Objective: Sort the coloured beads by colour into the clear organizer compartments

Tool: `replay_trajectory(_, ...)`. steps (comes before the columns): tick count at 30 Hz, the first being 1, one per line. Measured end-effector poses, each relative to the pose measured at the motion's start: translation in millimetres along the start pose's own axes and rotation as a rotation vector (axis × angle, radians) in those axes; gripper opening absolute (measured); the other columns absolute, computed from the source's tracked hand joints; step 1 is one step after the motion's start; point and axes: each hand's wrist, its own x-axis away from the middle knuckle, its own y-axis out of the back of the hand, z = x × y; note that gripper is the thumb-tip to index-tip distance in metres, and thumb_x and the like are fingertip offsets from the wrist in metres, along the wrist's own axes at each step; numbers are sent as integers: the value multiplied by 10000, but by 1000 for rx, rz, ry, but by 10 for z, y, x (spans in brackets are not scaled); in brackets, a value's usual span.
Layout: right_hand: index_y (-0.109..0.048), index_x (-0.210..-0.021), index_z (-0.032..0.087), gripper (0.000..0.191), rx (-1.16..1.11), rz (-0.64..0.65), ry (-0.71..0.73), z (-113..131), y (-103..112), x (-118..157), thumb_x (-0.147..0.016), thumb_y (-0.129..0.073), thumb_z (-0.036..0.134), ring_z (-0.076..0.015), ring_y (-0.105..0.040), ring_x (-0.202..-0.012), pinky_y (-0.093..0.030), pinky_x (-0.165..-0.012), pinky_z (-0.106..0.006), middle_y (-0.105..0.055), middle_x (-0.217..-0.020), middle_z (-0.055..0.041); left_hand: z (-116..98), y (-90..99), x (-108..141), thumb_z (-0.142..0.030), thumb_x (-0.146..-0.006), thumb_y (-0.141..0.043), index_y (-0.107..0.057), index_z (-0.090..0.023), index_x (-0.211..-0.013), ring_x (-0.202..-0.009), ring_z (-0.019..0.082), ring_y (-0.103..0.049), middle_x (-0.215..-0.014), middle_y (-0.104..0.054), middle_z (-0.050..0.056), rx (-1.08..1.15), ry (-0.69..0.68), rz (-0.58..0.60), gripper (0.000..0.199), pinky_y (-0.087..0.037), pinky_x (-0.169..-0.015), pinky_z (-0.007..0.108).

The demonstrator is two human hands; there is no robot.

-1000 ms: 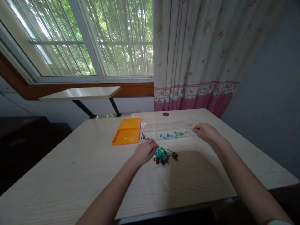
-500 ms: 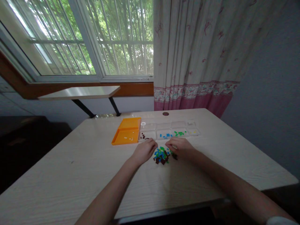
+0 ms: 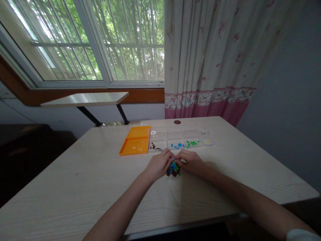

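Note:
A pile of tiny building bricks (image 3: 173,168) in blue, green and dark brown lies on the table, partly covered by my hands. My left hand (image 3: 160,164) is over its left side, fingers closed; whatever they pinch is too small to name. From the other side my right hand (image 3: 192,162) meets it, fingertips nearly touching the left ones. A small pale piece (image 3: 184,160) shows among the right fingers. Just beyond my hands stands a clear compartment tray (image 3: 167,143), with brown, blue, green and yellow bricks sorted by colour in its near row.
An open orange case (image 3: 136,137) adjoins the tray on the left, with several white bricks in its near half. The wooden table (image 3: 100,187) extends all around. A raised shelf (image 3: 87,97) stands at the back left, below the window; a curtain (image 3: 208,60) hangs behind the table.
My hands have come together over the brick pile, the left moving right and the right slightly left. They now cover more of the pile. Tray and case have stayed in place.

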Motion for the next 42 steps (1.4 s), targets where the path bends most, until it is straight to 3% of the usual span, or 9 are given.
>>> replay_trajectory(15,-599,-812,194,91,-9,-78,36,14,19,-14,-800,-512,219,-115,-581,-693,-450,-633,-204,-622,-749,-19,4,34,-10,-244,-883,-338,-521,-192,-900,-838,134,-524,-902,-527,28,60,-9,-52,191,-428,-733,239)
replay_trajectory(19,-606,-804,196,82,-12,-256,63,-88,73,-31,-797,-526,210,-116,-588,-698,-465,-654,-215,-638,-746,-24,120,85,-6,-238,-879,-343,-543,-194,-906,-832,134,-530,-905,-536,32,7,26,-76,206,-428,-738,243)
replay_trajectory(22,-614,-810,194,76,0,-435,38,-193,198,-40,-790,-541,200,-120,-587,-685,-475,-635,-225,-641,-740,-33,241,122,10,-259,-874,-345,-558,-188,-896,-806,142,-542,-900,-539,39,-94,61,-11,226,-434,-718,251)
replay_trajectory(26,-625,-811,193,82,27,-544,-15,-296,347,-33,-787,-547,201,-127,-581,-669,-480,-611,-236,-641,-728,-36,315,121,27,-241,-869,-342,-567,-208,-992,-843,149,-546,-942,-533,43,-125,43,79,258,-436,-742,254)
replay_trajectory(30,-630,-812,191,92,22,-535,-33,-315,352,-27,-791,-543,214,-123,-573,-652,-474,-577,-230,-638,-734,-38,263,71,30,-171,-848,-355,-501,-270,-1159,-887,144,-534,-1015,-506,43,-85,-4,116,357,-431,-763,240)
replay_trajectory(42,-633,-830,202,102,20,-512,-32,-300,311,-17,-798,-539,223,-132,-572,-661,-472,-581,-246,-643,-743,-41,259,39,28,-195,-844,-378,-565,-276,-1079,-846,149,-538,-971,-506,39,-133,16,100,311,-425,-719,239)
